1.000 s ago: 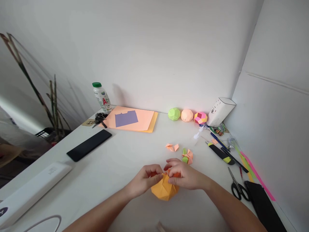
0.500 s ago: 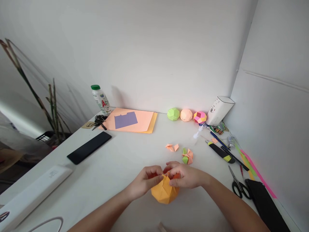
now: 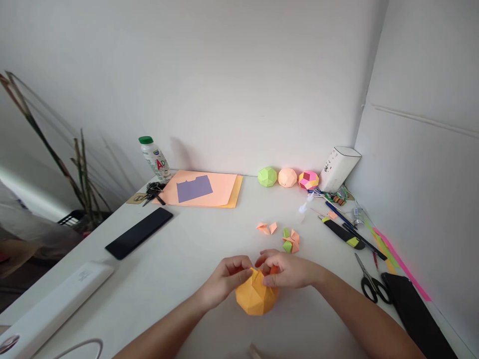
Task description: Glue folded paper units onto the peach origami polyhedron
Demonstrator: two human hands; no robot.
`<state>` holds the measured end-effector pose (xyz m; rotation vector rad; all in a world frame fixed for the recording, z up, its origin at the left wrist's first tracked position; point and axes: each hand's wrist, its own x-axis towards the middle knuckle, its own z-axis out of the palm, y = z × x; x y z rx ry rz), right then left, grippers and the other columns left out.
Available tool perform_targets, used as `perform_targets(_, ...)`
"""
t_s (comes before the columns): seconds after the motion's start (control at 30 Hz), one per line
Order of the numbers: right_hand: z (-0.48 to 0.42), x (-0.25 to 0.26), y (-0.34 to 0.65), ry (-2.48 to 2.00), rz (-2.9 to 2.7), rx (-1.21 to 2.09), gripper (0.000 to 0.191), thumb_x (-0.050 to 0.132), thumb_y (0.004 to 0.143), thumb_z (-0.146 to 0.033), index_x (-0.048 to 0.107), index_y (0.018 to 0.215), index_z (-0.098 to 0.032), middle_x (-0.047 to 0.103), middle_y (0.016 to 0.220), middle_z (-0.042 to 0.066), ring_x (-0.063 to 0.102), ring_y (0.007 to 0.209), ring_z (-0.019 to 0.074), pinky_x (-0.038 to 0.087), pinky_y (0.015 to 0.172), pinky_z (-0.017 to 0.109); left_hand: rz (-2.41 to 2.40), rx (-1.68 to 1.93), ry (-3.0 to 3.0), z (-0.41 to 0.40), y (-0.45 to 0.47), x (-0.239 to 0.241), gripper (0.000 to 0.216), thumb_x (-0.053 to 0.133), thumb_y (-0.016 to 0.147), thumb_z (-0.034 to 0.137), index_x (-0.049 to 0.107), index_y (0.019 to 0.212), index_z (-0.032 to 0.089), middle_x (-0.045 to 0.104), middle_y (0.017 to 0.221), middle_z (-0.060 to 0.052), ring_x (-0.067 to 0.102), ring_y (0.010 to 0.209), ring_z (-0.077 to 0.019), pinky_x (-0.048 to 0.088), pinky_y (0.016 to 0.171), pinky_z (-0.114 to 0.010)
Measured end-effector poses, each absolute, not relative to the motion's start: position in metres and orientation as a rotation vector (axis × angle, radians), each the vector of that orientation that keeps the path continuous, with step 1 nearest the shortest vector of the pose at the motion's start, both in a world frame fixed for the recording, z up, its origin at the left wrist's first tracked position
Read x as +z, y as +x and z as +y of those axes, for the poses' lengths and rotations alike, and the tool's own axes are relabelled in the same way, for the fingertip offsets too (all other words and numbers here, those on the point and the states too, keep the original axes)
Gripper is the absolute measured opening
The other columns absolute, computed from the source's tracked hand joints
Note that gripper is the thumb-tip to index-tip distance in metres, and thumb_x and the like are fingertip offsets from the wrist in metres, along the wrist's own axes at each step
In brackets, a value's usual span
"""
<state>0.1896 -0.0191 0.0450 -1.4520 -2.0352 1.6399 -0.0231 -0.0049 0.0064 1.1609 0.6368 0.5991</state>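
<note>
Close in front of me, both hands hold an orange faceted paper ball [image 3: 256, 295] just above the white table. My left hand [image 3: 229, 279] pinches its upper left edge between thumb and fingers. My right hand [image 3: 286, 270] grips the upper right side, thumb on the near face and fingers bent over the top. A darker orange part shows under the right fingers; the ball's far side is hidden. Beyond the hands lie small folded peach paper pieces [image 3: 267, 228] and a green-and-peach folded paper cluster [image 3: 291, 241].
Green [image 3: 267, 177], peach [image 3: 287, 177] and multicoloured [image 3: 309, 180] paper balls line the wall. At right are a utility knife [image 3: 343, 233], scissors [image 3: 371, 284] and a black phone-like slab [image 3: 415, 314]. Coloured paper sheets [image 3: 224, 192], a bottle [image 3: 155, 158] and a black slab [image 3: 139, 233] lie left.
The view has shifted slightly. Both hands keep their hold on the orange paper ball, with only small finger movements of the right hand.
</note>
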Motion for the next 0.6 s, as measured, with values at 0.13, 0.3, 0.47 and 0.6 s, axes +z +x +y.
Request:
perform_targets(0.13,-0.0193,0.0475,0.1887,-1.434,-2.027,1.616,0.023,0.063,0.076,-0.042,0.06,0.078,-0.019,0.051,0.128,0.006,0.035,0.13,0.031,0.038,0.098,0.04,0.652,0.602,1.148,-0.005,-0.0228,0.0053,0.028,0.064,0.079,0.036,0.057,0.065,0.013,0.054,0.062,0.001,0.045,0.056,-0.0096,0.033,0.054,-0.022)
perform_targets(0.3,-0.0197,0.0507,0.188,-1.433,-1.973,1.572,0.021,0.066,0.074,-0.038,0.058,0.072,-0.019,0.053,0.126,0.006,0.035,0.131,0.0297,0.033,0.102,0.042,0.673,0.61,1.156,-0.0049,-0.0229,0.0044,0.029,0.063,0.078,0.038,0.057,0.065,0.013,0.054,0.062,0.001,0.045,0.057,-0.0098,0.033,0.055,-0.022)
perform_targets(0.47,-0.0201,0.0505,0.1888,-1.432,-1.933,1.559,0.023,0.067,0.074,-0.04,0.055,0.069,-0.02,0.054,0.124,0.006,0.034,0.131,0.0289,0.028,0.106,0.044,0.691,0.633,1.181,-0.0051,-0.0226,0.0048,0.03,0.063,0.078,0.04,0.056,0.064,0.014,0.051,0.061,0.002,0.044,0.056,-0.0098,0.033,0.054,-0.022)
perform_targets(0.6,-0.0201,0.0491,0.1891,-1.42,-1.95,1.543,0.025,0.067,0.074,-0.041,0.054,0.067,-0.02,0.055,0.122,0.006,0.036,0.131,0.0287,0.027,0.107,0.044,0.689,0.641,1.194,-0.0059,-0.0231,0.005,0.029,0.062,0.078,0.038,0.055,0.064,0.014,0.051,0.062,0.002,0.044,0.057,-0.0101,0.033,0.054,-0.022)
